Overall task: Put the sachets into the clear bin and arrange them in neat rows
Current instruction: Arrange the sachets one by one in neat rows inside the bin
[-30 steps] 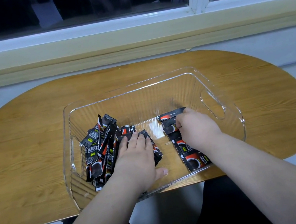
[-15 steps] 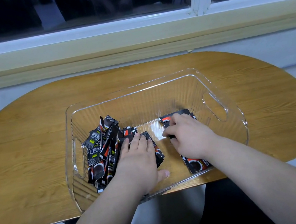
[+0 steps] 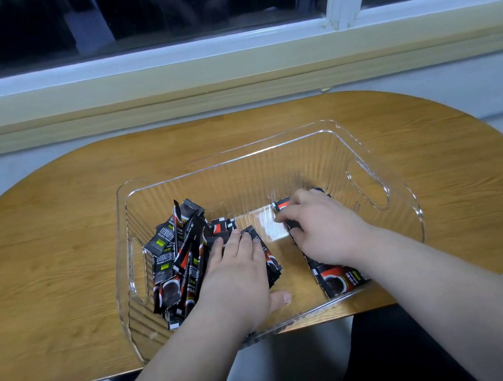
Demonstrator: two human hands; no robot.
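Sachets (image 3: 182, 260) all in the clear bin (image 3: 369, 152): my left hand (image 3: 241, 277) presses flat on the pile, right hand (image 3: 321, 225) pinches the right-side row (image 3: 340, 278). I should square its edges gently, pile pinned.

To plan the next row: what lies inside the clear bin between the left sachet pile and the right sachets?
Nothing: the head view shows bare floor of the clear plastic bin between the jumbled black sachets and the flat black sachets.
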